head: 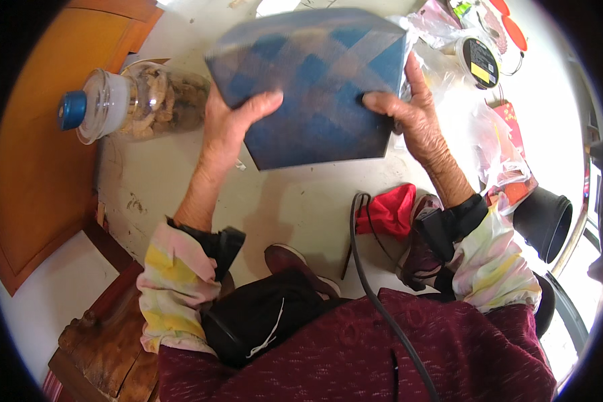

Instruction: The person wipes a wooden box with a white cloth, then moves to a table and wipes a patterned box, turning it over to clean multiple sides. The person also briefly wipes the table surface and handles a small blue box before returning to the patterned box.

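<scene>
Between both hands a blue patterned box [321, 95] is held up off the floor, slightly blurred. My left hand [231, 118] grips its left side, with the thumb over the near face and the fingers hidden behind. On the right side my right hand [414, 110] grips the box the same way, thumb on the face. A large clear jar [168, 100] with a blue-knobbed lid [73, 110] lies left of my left hand, holding dried brown pieces. White plastic bags [447, 95] are just beyond my right hand.
A wooden cabinet [45, 125] stands at left, carved wooden furniture [110, 331] below it. At right are a black-lidded tub [480, 63], a red bag [507, 125] and a black bucket [542, 223]. Red cloth [389, 211] lies by my feet; a grey cable [367, 281] hangs down in front.
</scene>
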The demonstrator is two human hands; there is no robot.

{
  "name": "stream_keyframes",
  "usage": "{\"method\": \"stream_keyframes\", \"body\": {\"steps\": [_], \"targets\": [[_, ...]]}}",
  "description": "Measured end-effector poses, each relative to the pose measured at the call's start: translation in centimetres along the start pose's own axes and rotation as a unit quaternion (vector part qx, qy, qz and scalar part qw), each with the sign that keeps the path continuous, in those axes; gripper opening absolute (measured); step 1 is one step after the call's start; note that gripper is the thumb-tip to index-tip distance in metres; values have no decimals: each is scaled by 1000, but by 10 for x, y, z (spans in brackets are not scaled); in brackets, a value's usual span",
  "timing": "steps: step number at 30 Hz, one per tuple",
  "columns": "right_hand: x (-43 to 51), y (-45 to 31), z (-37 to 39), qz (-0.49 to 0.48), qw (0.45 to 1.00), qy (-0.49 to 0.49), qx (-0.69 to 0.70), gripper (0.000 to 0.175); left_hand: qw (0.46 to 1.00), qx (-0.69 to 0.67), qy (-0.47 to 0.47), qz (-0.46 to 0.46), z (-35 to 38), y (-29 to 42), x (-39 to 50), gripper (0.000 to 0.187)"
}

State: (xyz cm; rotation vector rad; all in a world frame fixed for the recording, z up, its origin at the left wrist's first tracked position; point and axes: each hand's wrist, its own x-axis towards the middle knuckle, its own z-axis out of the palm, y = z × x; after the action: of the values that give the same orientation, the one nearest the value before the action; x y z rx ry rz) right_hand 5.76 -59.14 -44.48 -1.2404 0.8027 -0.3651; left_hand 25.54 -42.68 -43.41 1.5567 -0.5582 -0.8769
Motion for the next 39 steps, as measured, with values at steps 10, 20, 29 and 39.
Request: {"method": "stream_keyframes", "body": {"steps": [10,20,29,39], "targets": [[-9,11,-14,-49,999,2,-2,89,990,67,-78,95,4,-1,27,67],[-12,-4,-20,-1,996,-25,-87,97,989,60,-27,129,2,-43,-17,110],[-4,-69,-48,-42,983,175,-30,55,991,-75,-13,109,23,-39,-29,112],[-1,-73,54,-341,757,-233,-506,46,996,-32,-87,11,34,-11,-34,102]]}}
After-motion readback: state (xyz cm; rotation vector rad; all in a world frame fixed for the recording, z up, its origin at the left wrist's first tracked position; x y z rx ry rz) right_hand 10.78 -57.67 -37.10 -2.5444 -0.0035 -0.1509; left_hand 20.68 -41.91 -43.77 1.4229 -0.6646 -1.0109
